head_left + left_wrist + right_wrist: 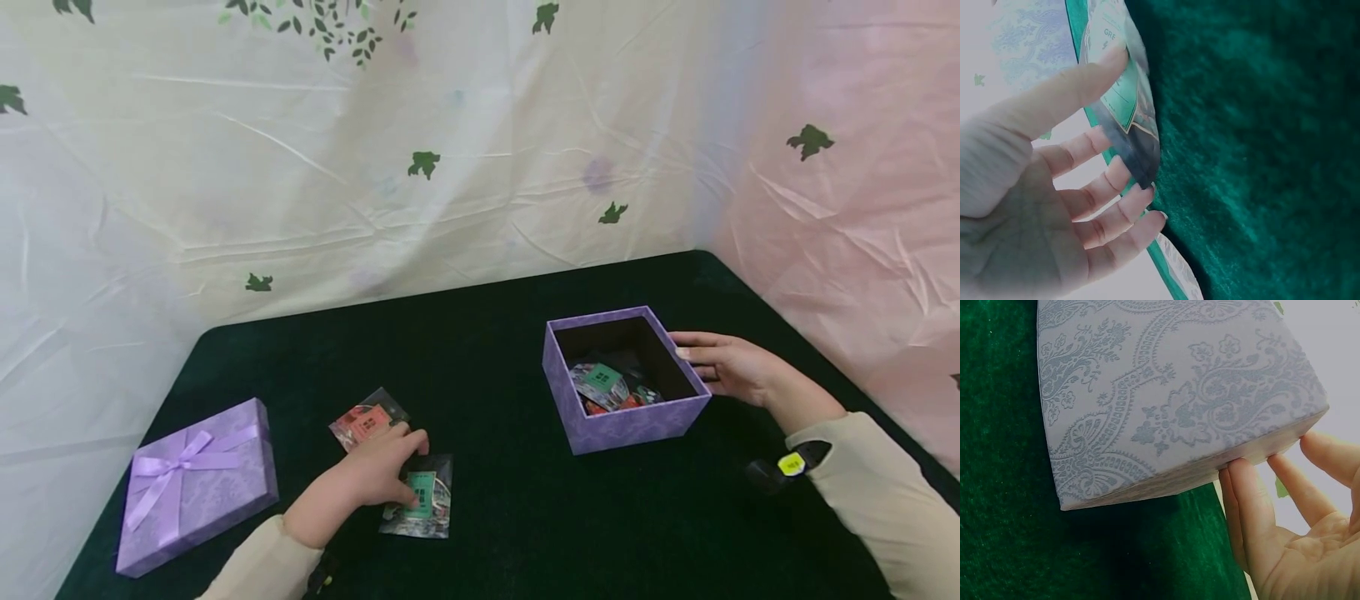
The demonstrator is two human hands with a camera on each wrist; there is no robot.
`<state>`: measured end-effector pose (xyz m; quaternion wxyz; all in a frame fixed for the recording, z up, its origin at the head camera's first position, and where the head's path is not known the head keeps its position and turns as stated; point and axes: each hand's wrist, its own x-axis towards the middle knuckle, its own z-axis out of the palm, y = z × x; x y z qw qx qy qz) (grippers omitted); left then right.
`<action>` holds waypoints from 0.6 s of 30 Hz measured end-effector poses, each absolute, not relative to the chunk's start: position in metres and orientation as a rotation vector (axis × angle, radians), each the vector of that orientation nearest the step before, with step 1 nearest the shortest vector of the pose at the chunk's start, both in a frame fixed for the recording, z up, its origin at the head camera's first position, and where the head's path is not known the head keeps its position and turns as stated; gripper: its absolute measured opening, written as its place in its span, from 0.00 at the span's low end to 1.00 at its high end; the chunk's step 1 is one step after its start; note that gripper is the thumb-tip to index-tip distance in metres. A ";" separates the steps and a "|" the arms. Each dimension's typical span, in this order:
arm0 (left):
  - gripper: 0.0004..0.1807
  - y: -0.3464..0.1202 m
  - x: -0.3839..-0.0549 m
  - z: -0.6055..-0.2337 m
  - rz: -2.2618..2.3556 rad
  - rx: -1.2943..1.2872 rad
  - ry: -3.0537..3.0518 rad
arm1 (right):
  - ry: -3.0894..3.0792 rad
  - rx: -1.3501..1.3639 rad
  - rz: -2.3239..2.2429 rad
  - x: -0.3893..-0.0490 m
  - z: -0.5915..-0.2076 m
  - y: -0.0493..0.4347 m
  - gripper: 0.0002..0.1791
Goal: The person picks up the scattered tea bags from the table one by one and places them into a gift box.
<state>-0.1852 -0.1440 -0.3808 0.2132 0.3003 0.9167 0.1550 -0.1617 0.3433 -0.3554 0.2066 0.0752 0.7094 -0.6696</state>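
Observation:
My left hand (367, 471) hovers low over a flat clear packet with a green label (431, 518). Its thumb lies across the green label, and the other fingers spread loosely along the packet's upper edge, as the left wrist view also shows. A similar packet with a red label (358, 423) lies just beyond the knuckles, partly covered. On the right stands an open purple patterned box (630, 432) holding several packets (600, 379) with green and red labels. My right hand (735, 367) touches the box's right outer wall, thumb near the rim and fingers extended.
A purple box lid (217, 483) with a ribbon bow sits at the left of the dark green cloth-covered table (510, 525). Pale fabric with green leaf shapes (420, 217) hangs behind the table, and a pinkish sheet (862, 217) hangs along its right side.

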 end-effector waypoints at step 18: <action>0.17 -0.158 -0.190 -0.387 0.485 1.117 2.536 | 1.968 0.196 -1.879 -0.160 -0.356 0.344 0.11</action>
